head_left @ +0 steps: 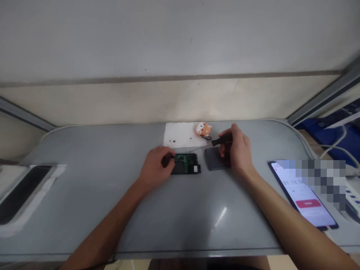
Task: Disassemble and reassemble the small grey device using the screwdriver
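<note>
2 hands in frame, both the same person's. L hand [159, 163], ctr of pic, has thumb & fingers closed on the L end of 1 circuit board [185, 164], green & black, lying flat mid-frame; that end's hidden under the fingers. R hand [240, 152], right of ctr, is grasping 1 screwdriver [221, 141] by its dark handle; thin shaft points down-left to the board's top edge. Tip too fine to make out, can't tell if it touches.

1 dark flat cover [215, 162] lies btwn board & R hand, its R end hidden by that hand; contact w/ the hand unclear. Above ctr: 1 white sheet [180, 131] w/ approx 3 tiny dark bits [174, 141], too small to ID, plus 1 orange-&-white animal-face case [203, 129] at its R end, black strap attached.

2 phone-like things: 1 lit phone [306, 198] lower right, timer & red button showing, upper part pixelated so last digits unreadable; 1 dark-screened device [24, 195] lower left, pale surround cut off by frame edge. Far right: 1 blue item [323, 131], part-hidden & cropped, + pale cables [333, 148], no. hard to count. All on/around 1 gray desk [92, 187].
</note>
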Motion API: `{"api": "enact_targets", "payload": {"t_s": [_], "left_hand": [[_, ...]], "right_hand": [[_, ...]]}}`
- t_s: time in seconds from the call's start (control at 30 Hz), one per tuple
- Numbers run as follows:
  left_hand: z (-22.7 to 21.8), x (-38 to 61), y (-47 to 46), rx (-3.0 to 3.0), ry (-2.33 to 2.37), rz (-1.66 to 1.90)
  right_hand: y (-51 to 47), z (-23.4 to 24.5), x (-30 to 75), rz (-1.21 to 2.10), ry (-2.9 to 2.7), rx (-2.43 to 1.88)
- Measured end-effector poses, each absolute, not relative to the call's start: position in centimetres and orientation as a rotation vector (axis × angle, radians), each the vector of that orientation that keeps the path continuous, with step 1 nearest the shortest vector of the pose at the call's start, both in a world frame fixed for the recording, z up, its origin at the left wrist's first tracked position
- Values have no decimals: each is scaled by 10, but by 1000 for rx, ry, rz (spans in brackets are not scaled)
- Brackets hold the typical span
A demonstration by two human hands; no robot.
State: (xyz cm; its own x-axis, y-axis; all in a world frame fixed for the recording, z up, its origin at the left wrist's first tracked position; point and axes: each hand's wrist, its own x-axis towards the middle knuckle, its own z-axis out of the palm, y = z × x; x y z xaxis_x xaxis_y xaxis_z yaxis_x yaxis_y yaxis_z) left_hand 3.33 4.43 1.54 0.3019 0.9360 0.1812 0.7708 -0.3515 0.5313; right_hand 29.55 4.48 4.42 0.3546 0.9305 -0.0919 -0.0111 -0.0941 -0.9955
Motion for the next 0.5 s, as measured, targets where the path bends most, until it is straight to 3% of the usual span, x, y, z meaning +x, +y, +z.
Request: {"api": "enact_targets", "payload": {"t_s": [0.3,0.5], "left_hand": [[16,35,45,2218,1576,629],[36,46,49,2235,1688,249]], "right_hand": [[43,46,295,970,-930,-1440],[43,44,295,961,-935,-1424]]}}
